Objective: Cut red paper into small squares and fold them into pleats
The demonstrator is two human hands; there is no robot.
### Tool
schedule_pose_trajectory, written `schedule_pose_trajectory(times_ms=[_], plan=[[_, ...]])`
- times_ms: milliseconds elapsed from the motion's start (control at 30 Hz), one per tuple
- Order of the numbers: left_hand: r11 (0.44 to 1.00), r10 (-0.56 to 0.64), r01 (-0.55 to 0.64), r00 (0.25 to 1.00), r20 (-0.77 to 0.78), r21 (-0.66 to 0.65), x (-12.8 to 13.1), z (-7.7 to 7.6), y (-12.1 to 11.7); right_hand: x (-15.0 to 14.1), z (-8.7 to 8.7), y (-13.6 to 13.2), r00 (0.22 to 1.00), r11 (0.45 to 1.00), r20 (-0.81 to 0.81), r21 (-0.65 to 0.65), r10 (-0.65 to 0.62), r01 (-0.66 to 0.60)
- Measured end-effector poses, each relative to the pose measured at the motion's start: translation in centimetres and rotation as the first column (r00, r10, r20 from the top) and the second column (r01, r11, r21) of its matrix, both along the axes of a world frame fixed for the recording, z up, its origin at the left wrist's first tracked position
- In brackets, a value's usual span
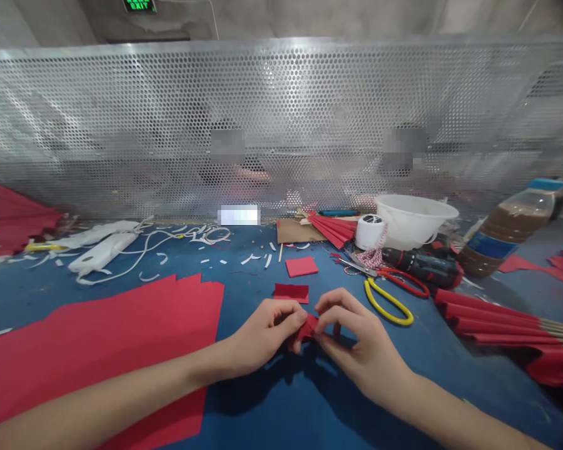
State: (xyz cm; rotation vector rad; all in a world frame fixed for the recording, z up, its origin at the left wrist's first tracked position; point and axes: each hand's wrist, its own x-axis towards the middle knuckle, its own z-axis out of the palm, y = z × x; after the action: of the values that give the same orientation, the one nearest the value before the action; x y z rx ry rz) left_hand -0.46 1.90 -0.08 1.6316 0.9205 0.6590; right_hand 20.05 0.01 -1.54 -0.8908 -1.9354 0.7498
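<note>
Over table (257, 278) | red paper fold (307, 329) — points up-right | left hand (262, 334), right hand (360, 344)

Red paper (307, 328) partly hidden by right hand (363, 347), view through perforated screen (122, 125) blurred
</note>
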Motion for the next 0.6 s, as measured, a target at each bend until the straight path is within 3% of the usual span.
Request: schedule_pose_trajectory(times_ms=[100,267,400,500,600], plan=[[0.992,0.098,-0.095,0.994,-0.036,0.083,0.3,-0.1,-0.5,0.0,0.4,-0.2,1.0,1.0,-0.009,-0.011,0.006,-0.007],[0.931,0.133,-0.081,0.983,-0.124,0.357,0.4,-0.2,-1.4,-0.2,0.2,0.3,0.994,0.956,-0.1,-0.294,-0.037,0.006],[0.946,0.091,-0.045,0.987,-0.131,0.32,0.3,0.2,-1.6,-0.3,-0.4,0.7,0.988,0.882,-0.157,-0.466,-0.002,-0.072],[0.96,0.055,-0.014,0.989,-0.139,0.28,0.2,0.4,-1.6,-0.4,-0.3,0.6,0.99,0.88,-0.143,-0.47,-0.008,-0.061],[0.946,0.052,-0.001,0.987,-0.151,0.324,0.2,0.4,-1.5,-0.4,0.0,0.5,0.99,0.883,-0.14,-0.466,-0.016,-0.051]])
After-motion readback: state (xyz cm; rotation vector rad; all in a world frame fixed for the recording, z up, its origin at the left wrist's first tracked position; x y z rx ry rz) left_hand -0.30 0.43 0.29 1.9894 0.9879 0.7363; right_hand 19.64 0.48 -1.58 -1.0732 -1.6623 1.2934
